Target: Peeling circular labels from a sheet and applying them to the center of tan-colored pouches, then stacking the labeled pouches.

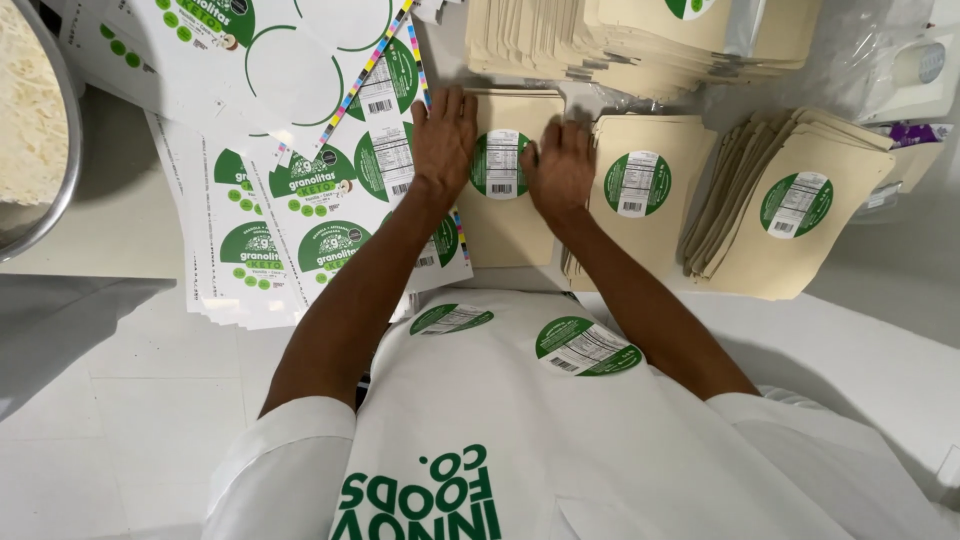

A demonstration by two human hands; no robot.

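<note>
A beige paper pouch [495,235] lies flat on the white table in front of me, with a round green and white label [500,164] stuck on it. My left hand [443,135] presses flat on the pouch's left edge, fingers spread. My right hand [560,168] rests flat just right of the label, touching its edge. Two more round green labels [587,346] [451,318] are stuck to the front of my white apron, below my forearms.
Sheets of green and white labels [300,190] fan out at the left. Labelled beige pouches [640,200] [790,210] are stacked at the right, unlabelled ones [620,40] at the back. A metal bowl [45,130] with pale flakes sits far left.
</note>
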